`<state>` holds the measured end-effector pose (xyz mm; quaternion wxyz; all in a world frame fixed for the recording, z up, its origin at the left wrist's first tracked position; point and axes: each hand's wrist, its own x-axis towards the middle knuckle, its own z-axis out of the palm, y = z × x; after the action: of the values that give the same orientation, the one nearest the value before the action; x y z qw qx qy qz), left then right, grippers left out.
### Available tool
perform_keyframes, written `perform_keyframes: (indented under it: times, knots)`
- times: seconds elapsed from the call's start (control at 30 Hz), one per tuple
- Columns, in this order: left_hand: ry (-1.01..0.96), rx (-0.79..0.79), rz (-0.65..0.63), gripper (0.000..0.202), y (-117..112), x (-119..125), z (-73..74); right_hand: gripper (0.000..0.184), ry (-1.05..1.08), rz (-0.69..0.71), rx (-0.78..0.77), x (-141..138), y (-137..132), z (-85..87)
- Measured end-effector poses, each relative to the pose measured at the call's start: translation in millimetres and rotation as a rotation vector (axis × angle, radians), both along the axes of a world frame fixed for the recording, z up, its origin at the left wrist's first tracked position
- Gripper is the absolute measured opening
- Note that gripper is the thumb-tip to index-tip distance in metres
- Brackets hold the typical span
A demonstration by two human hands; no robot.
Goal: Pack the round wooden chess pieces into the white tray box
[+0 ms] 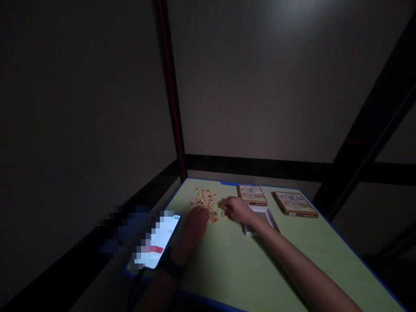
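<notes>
A heap of round, light wooden Chinese chess pieces (205,197) lies near the far left of the green table (224,264). My left hand (196,222), with a dark band at its wrist, rests at the heap's near edge; its fingers reach loosely over the pieces and look open. My right hand (236,209) is just right of the heap, fingers curled and thumb drawn in. What they pinch, if anything, is hidden. A loose chess piece (223,214) sits under its thumb side, and a red-marked piece (215,220) lies between the hands.
An open shallow box tray (275,225) lies partly under my right forearm. Behind it is a printed box (252,195), with a second printed box (295,203) farther right. A lit phone (164,238) stands by the left edge. Walls close in behind and left.
</notes>
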<state>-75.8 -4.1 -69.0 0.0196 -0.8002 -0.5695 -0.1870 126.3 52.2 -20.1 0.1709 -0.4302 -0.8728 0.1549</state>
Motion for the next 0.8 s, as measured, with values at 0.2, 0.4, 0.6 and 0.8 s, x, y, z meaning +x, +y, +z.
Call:
perform_keyframes:
  times: [0.2,0.4,0.6,0.8]
  knots:
    - [0.028,0.117,0.207,0.033,1,0,5.1,0.053,0.011,0.143,0.147,-24,13,-1.7]
    - [-0.001,0.149,0.156,0.043,7,-4,-3.4,0.044,0.054,0.248,0.141,-41,29,-10.4]
    - [0.010,0.026,0.152,0.041,0,2,17.1,0.027,0.033,0.221,0.093,-35,19,-5.9]
    - [0.095,0.002,0.141,0.042,4,6,34.1,0.037,0.063,0.104,-0.009,-15,23,-6.2]
